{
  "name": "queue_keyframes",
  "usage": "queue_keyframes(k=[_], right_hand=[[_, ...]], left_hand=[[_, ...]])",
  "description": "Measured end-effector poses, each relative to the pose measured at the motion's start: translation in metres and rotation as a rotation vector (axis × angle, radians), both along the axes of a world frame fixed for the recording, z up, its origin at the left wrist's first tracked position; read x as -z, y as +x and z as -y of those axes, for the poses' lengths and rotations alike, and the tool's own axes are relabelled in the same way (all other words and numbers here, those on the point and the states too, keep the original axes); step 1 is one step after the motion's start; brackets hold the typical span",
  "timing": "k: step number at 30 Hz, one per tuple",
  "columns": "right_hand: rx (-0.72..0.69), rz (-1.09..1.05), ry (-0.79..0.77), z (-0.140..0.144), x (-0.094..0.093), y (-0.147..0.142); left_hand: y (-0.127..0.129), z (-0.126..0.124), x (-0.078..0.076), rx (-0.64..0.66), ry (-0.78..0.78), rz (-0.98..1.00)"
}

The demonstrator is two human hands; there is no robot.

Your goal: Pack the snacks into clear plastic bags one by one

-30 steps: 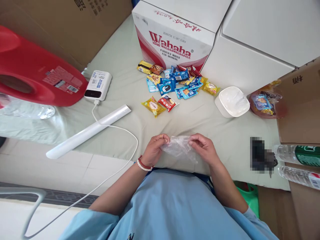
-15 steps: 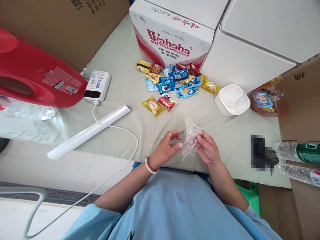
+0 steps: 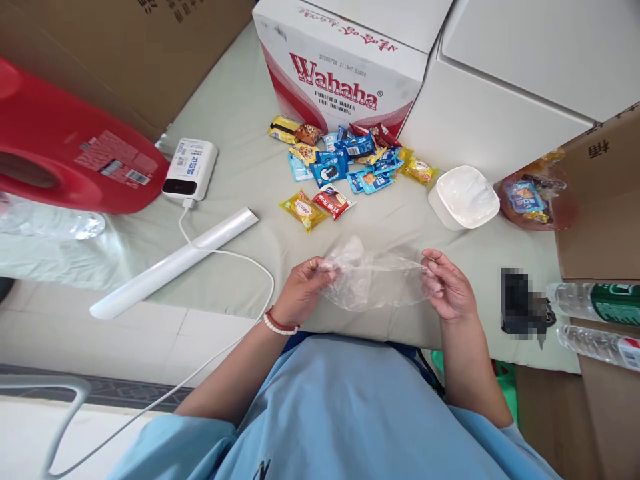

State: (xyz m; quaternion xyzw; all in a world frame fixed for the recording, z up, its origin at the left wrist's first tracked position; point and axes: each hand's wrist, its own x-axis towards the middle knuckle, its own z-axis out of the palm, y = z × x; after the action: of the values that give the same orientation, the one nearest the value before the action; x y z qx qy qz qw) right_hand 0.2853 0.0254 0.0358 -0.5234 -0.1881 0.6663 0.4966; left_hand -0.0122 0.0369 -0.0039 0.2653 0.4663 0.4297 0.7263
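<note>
Both hands stretch a clear bag (image 3: 373,283) before the "Wahaha" box (image 3: 345,73).

- Plastic bag (image 3: 373,283): clear, colourless.
- Table cover (image 3: 240,133): pale grey-green, plain.
- Wahaha carton (image 3: 345,73): white, red lettering and red swoosh.
- Snack packets (image 3: 345,163): mostly blue, some yellow, one red.
- Jug (image 3: 65,143): red.
- Power bank (image 3: 191,169): white.
- Bracelet (image 3: 278,323): white beads, red band.

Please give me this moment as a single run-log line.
left hand: gripping clear plastic bag | right hand: gripping bag's other edge | bag: stretched wide | snack packets: beyond, untouched
</note>
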Motion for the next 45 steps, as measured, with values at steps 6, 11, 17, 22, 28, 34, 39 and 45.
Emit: queue_keyframes(k=[6,11,17,22,28,34,39,45], right_hand=[[-0.084,0.211,0.009,0.004,0.007,0.025],[-0.407,0.985,0.076,0.011,0.027,0.038],[-0.767,1.458,0.748,-0.003,0.020,0.001],[-0.848,1.362,0.839,-0.028,0.044,-0.026],[-0.707,1.150,0.794,-0.028,0.037,-0.007],[-1.000,1.224,0.828,-0.003,0.034,0.011],[-0.637,1.158,0.727,-0.004,0.048,0.009],[-0.120,0.599,0.158,-0.014,0.054,0.005]], left_hand=[[-0.021,-0.005,0.000,-0.144,-0.127,0.034],[-0.021,0.004,0.013,-0.168,-0.149,-0.168],[-0.009,0.008,0.015,-0.150,-0.123,-0.234],[-0.010,0.007,0.012,-0.210,-0.129,-0.186],[-0.020,0.010,0.016,-0.249,-0.169,-0.119],[-0.022,0.006,0.021,-0.215,-0.195,-0.113],[-0.021,0.004,0.019,-0.211,-0.204,-0.122],[-0.033,0.011,0.019,-0.194,-0.184,-0.178]])
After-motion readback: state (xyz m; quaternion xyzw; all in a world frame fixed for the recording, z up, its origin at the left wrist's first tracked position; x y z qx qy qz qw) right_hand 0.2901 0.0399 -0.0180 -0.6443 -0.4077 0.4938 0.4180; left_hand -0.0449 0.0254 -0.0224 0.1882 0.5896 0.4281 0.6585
